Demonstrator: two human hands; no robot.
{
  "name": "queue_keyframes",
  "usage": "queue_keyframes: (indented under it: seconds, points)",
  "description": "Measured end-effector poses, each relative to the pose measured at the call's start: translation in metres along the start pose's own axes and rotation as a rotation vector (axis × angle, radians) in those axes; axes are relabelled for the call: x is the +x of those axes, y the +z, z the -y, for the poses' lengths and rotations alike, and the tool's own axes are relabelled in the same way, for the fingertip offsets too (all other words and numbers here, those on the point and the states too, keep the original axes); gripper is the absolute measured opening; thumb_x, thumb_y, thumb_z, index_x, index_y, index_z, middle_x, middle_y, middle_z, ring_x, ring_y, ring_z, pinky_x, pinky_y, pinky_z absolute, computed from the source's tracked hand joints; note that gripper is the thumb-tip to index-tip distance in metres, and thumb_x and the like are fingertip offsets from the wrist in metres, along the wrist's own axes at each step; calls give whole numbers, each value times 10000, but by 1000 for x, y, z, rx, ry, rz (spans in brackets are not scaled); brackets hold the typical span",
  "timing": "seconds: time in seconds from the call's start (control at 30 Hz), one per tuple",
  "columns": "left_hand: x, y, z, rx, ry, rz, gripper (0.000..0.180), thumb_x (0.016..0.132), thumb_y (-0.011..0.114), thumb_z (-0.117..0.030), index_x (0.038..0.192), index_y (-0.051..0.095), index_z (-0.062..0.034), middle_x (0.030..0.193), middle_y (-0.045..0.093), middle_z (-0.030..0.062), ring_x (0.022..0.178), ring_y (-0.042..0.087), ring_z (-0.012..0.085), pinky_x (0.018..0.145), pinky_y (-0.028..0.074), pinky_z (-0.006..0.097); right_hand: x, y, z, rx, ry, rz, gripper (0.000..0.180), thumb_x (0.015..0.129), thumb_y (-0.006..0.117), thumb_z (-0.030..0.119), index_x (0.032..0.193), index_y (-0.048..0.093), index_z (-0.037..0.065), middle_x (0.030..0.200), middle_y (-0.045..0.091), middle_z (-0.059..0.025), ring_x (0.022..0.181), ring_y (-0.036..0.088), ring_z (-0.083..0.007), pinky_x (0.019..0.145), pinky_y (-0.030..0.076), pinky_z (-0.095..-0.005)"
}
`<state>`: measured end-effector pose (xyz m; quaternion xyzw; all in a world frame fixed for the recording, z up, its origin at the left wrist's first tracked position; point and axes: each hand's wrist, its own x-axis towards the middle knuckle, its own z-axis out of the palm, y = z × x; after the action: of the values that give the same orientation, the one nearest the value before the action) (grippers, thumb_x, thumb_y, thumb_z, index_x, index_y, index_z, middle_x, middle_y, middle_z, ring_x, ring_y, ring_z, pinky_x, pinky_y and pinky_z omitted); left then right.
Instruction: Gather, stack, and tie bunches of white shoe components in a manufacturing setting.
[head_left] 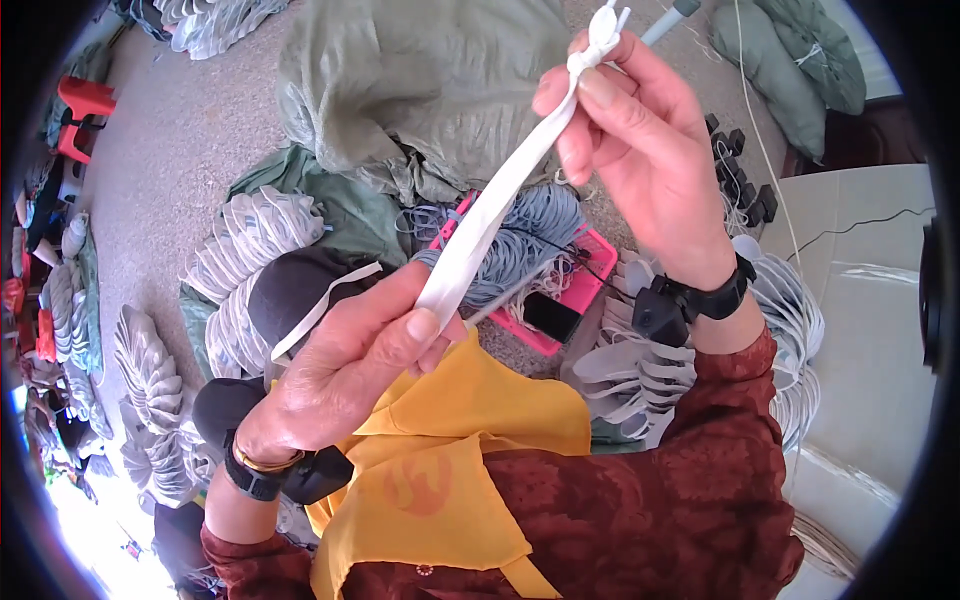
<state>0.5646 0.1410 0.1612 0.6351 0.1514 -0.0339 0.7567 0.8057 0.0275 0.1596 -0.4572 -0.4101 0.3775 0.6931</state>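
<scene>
A flat white fabric strip [487,222] is stretched slantwise in front of me, between my two hands. Its lower part is pinched between the thumb and fingers of my left hand [350,350], and a loose tail sticks out beyond that hand. Higher up and to the right, my right hand [645,135] closes its fingertips on the strip just below a knot [596,45] at its top end. Short ends poke out of the knot. Both wrists wear dark straps with small black devices.
Below the strip stands a pink basket [603,248] with grey-blue cord [545,225] and a black phone [551,316]. Bundles of pale sole-shaped pieces [255,240] lie to the left and right. A grey-green sheet [400,80] covers something ahead; cardboard [860,300] is at right.
</scene>
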Motion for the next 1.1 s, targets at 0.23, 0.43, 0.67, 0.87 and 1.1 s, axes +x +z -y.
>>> queue_keyframes:
  seconds: [0.23, 0.43, 0.67, 0.87, 1.1]
  points:
    - [1, -9, 4, 13, 54, 20, 396, 1059, 387, -319, 862, 535, -8, 759, 549, 75, 723, 522, 151, 736, 437, 303, -4, -26, -4, 1, -20, -124, 227, 1012, 495, 152, 1189, 545, 19, 1007, 650, -111, 672, 540, -78, 585, 453, -229]
    - [-5, -14, -12, -9, 335, -136, 393, 1061, 394, -293, 867, 546, 14, 713, 562, 84, 689, 572, 153, 703, 467, 304, -9, -10, 0, -11, 29, -92, 239, 1012, 500, 174, 1192, 530, 19, 992, 643, -109, 665, 552, -86, 580, 464, -233]
    - [-13, -2, -39, -23, 472, -359, 384, 1064, 368, -298, 808, 520, -55, 587, 481, 55, 547, 466, 158, 604, 444, 344, -8, -1, 8, 82, -75, 67, 313, 1017, 478, 163, 1277, 459, -9, 1021, 650, -157, 645, 584, -126, 553, 490, -237]
    - [-22, -9, -51, -98, 528, -327, 397, 1075, 327, -316, 734, 406, -128, 572, 431, -21, 578, 352, 106, 604, 364, 291, -10, 19, 8, -34, 37, 182, 383, 975, 562, 164, 1300, 475, -21, 1040, 667, -170, 710, 651, -149, 598, 533, -240]
    - [-14, -50, -54, -109, 637, -40, 353, 1089, 240, -267, 821, 419, -124, 622, 427, -27, 635, 401, 104, 691, 378, 285, -17, 10, -53, -433, 432, 622, 246, 900, 650, 114, 1124, 642, 13, 914, 702, -55, 726, 629, -77, 626, 507, -230]
